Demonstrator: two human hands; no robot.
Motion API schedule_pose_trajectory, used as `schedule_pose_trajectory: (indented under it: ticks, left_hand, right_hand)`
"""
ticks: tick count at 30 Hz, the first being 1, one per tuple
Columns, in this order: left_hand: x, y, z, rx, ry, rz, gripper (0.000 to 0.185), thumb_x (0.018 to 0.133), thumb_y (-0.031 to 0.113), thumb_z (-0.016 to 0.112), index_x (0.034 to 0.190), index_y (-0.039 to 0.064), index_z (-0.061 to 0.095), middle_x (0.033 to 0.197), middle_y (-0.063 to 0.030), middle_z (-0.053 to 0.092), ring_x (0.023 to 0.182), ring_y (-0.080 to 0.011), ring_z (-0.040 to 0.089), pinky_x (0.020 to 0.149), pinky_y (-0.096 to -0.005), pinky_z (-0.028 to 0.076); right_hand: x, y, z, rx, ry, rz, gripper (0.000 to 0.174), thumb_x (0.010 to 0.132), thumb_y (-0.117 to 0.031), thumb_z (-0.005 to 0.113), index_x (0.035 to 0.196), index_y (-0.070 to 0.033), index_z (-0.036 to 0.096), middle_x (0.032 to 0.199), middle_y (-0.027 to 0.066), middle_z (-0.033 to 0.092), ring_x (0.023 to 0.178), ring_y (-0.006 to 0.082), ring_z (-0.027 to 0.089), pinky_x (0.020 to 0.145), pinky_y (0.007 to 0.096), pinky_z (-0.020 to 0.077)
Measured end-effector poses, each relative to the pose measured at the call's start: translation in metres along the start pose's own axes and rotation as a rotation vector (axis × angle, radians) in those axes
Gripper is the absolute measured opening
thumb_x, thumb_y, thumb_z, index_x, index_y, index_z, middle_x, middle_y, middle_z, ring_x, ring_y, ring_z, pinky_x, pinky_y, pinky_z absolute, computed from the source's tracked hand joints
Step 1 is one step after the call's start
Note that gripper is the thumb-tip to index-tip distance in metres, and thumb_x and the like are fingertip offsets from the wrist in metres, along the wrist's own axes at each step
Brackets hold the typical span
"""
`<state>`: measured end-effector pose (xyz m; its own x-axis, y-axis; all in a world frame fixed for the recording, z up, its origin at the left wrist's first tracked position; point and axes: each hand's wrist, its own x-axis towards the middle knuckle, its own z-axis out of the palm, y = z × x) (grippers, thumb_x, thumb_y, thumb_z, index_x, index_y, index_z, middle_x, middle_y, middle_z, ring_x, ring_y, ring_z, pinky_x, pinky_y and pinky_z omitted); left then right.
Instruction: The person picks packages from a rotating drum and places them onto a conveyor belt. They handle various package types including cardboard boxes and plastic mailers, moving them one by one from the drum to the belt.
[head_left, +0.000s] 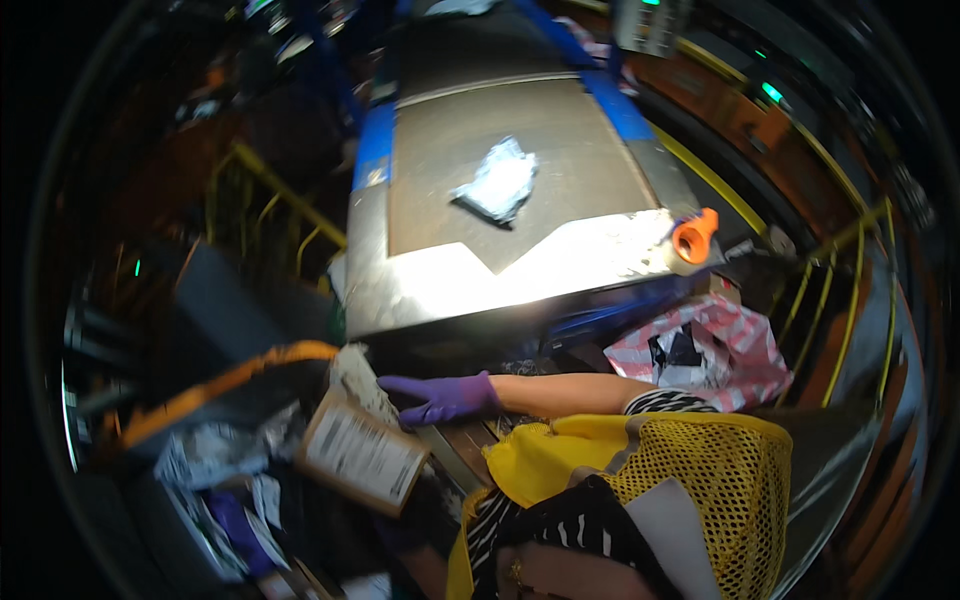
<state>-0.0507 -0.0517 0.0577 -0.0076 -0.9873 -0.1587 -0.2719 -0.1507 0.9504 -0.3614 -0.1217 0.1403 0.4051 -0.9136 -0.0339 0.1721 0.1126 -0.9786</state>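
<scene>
A brown cardboard box (364, 452) with a large white label lies tilted before me on the left. My right hand (446, 397), in a purple glove, reaches across from the right with its fingers apart. Its fingertips are beside a worn pale edge (364, 379) just above the box; whether they touch it is unclear. Below the box, in shadow, is my left hand (401, 531), also purple-gloved. Its fingers are hidden behind the box, so its grip does not show.
A silvery plastic parcel (497, 182) lies on the conveyor (442, 127). An orange tape dispenser (695, 236) stands at the conveyor's near right corner. Bagged parcels (214, 454) fill the lower left beside an orange curved rim (225, 382). A pink-and-white checked bag (750, 349) and yellow railings (832, 330) are at right.
</scene>
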Motion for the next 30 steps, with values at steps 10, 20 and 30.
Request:
schedule_pose_trajectory:
  ticks: [10, 20, 30]
  left_hand:
    - [-0.094, 0.022, 0.043, -0.557, 0.222, -0.087, 0.054, 0.098, 0.031, 0.06, 0.141, 0.002, 0.045, 0.111, -0.0121, 0.063, 0.093, -0.0202, 0.063, 0.082, -0.0339, 0.053]
    - [-0.181, -0.083, -0.171, 1.502, 0.908, -0.143, 0.079, 0.08, 0.046, 0.069, 0.145, 0.011, 0.043, 0.148, -0.0192, 0.043, 0.136, -0.0402, 0.04, 0.111, -0.0582, 0.03]
    - [-0.146, -0.168, -0.34, 1.974, 0.196, -0.372, 0.045, 0.09, 0.016, 0.053, 0.131, 0.032, 0.048, 0.113, -0.0102, 0.061, 0.091, -0.0299, 0.061, 0.076, -0.0459, 0.05]
  right_hand:
    - [0.029, 0.02, 0.062, 0.134, -0.392, 0.134, 0.082, 0.095, -0.033, 0.065, 0.153, 0.004, 0.021, 0.146, 0.0191, 0.043, 0.13, 0.0248, 0.047, 0.108, 0.0346, 0.0387]
    - [0.017, 0.088, 0.088, 0.049, -0.185, 0.313, 0.064, 0.097, -0.016, 0.062, 0.15, 0.004, 0.031, 0.138, 0.0145, 0.054, 0.123, 0.0187, 0.053, 0.104, 0.03, 0.0429]
    - [0.012, -0.039, -0.041, 0.746, 0.239, 0.448, 0.071, 0.093, -0.052, 0.059, 0.137, 0.003, 0.046, 0.128, 0.0217, 0.058, 0.112, 0.0356, 0.06, 0.104, 0.0464, 0.0452]
